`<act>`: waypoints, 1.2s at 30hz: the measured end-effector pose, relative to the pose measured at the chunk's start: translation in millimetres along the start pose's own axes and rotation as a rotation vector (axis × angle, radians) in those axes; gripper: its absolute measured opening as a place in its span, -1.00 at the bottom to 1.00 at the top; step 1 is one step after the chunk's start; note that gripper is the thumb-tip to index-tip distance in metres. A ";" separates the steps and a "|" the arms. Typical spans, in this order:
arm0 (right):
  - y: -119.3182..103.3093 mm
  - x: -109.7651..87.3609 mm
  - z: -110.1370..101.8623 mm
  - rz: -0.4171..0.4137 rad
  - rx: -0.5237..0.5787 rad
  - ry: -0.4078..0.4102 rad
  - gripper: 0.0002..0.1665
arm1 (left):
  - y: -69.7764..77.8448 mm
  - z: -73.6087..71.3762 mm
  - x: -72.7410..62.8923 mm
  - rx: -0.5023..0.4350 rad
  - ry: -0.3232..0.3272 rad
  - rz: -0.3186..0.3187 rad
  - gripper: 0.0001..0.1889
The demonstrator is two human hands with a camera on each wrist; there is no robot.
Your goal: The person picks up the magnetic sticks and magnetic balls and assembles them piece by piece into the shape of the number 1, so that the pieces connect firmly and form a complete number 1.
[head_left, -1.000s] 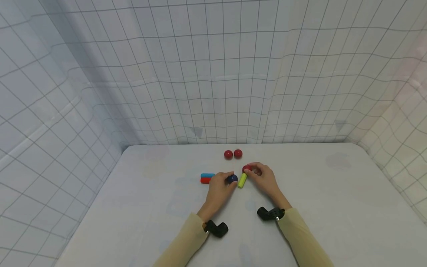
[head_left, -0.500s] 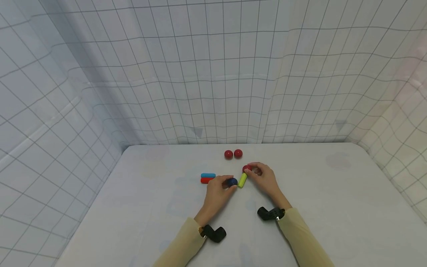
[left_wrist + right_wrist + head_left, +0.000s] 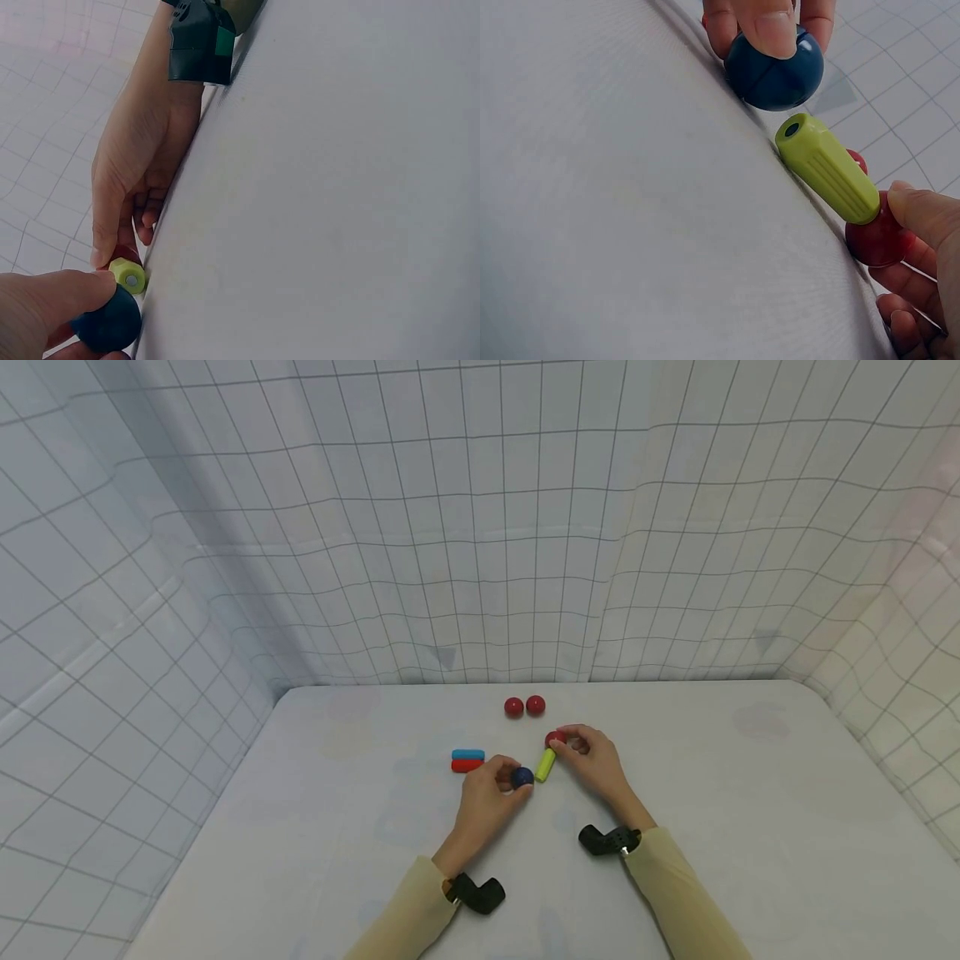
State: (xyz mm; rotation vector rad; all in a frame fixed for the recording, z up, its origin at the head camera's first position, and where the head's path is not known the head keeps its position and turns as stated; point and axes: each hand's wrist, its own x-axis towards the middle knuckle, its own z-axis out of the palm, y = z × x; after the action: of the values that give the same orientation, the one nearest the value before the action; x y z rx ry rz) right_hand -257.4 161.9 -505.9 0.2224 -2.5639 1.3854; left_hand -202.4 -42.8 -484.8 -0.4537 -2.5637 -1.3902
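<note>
My left hand (image 3: 482,802) pinches a dark blue ball (image 3: 775,71) between thumb and fingers, low over the white table. Just right of it lies a yellow-green ribbed stick (image 3: 829,166) with a small round insert in its near end. The stick's far end meets a red ball (image 3: 879,234), which my right hand (image 3: 596,764) pinches between thumb and fingers. In the right wrist view a small gap shows between the blue ball and the stick's near end. Beside my left fingers, a light blue stick (image 3: 468,754) and a red stick (image 3: 467,766) lie side by side.
Two more red balls, a left one (image 3: 513,707) and a right one (image 3: 536,705), sit near the back of the white table (image 3: 360,827). A white cloth with a grid of lines (image 3: 480,527) hangs behind the table and along both sides.
My left hand has drawn the blue ball slightly toward me, from beside the stick's middle to near its closer end. My right hand, the red ball and the yellow-green stick stay put.
</note>
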 end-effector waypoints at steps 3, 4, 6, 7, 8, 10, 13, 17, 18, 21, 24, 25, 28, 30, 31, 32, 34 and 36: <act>0.2 0.0 0.2 0.002 0.002 -0.002 -0.56 | 0.5 -0.9 -1.7 -0.007 -0.002 -0.010 -0.71; 0.4 0.0 0.4 0.003 0.005 -0.003 -0.56 | 0.9 -1.1 -2.2 -0.006 0.000 -0.012 -0.71; 1.0 0.2 0.5 0.003 0.005 -0.003 -0.56 | 1.0 -1.1 -3.0 0.002 0.003 -0.011 -0.71; 1.3 0.3 0.6 0.003 0.004 -0.004 -0.56 | 0.7 -1.0 -3.3 0.002 0.005 -0.009 -0.71; 1.7 0.4 0.7 0.004 0.002 -0.006 -0.56 | 0.7 -1.0 -3.7 0.006 0.007 -0.006 -0.72; 2.3 0.5 1.0 0.003 0.004 -0.007 -0.56 | 0.8 -1.0 -4.4 0.011 0.010 0.000 -0.72; 2.4 0.4 1.0 0.000 0.003 -0.009 -0.56 | 0.8 -0.9 -5.2 0.010 0.013 0.008 -0.73; 2.4 0.2 0.5 -0.006 0.007 -0.003 -0.58 | 0.7 -0.5 -5.6 0.008 0.015 0.014 -0.74; 2.1 0.0 0.3 -0.006 0.007 -0.003 -0.58 | 0.6 -0.3 -5.5 0.007 0.015 0.014 -0.75; 1.2 -0.5 -0.2 -0.003 0.006 -0.001 -0.59 | 0.3 -0.4 -5.4 0.006 0.014 0.015 -0.75; 0.0 -0.7 -0.3 0.009 0.004 -0.003 -0.57 | -0.5 -0.5 -5.2 0.005 0.013 0.015 -0.75; -0.3 -0.7 -0.4 0.015 0.006 -0.005 -0.57 | -0.5 -0.5 -5.2 0.004 0.014 0.015 -0.75; -0.9 -0.7 -1.0 0.027 0.004 -0.008 -0.57 | -1.1 0.1 -5.1 0.004 0.015 0.017 -0.75; -1.2 -0.4 -1.3 0.035 0.006 -0.013 -0.57 | -1.6 0.6 -4.9 0.003 0.017 0.020 -0.75; -1.0 -0.3 -1.4 0.039 0.005 -0.016 -0.57 | -1.2 0.6 -4.9 0.003 0.017 0.019 -0.75; -0.9 -0.1 -1.5 0.041 0.004 -0.019 -0.56 | -1.7 0.9 -4.8 0.003 0.018 0.022 -0.75; -0.9 0.3 -1.3 0.050 0.010 -0.023 -0.57 | -1.8 1.1 -4.8 0.002 0.018 0.022 -0.75; -1.0 0.3 -1.1 0.049 0.010 -0.023 -0.56 | -2.7 1.4 -4.6 0.003 0.020 0.024 -0.75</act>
State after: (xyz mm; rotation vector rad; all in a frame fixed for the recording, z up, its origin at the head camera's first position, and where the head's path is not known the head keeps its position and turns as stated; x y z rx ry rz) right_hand -257.3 162.2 -504.4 0.1798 -2.5984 1.4205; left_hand -199.0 -43.9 -489.1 -0.4665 -2.5357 -1.3754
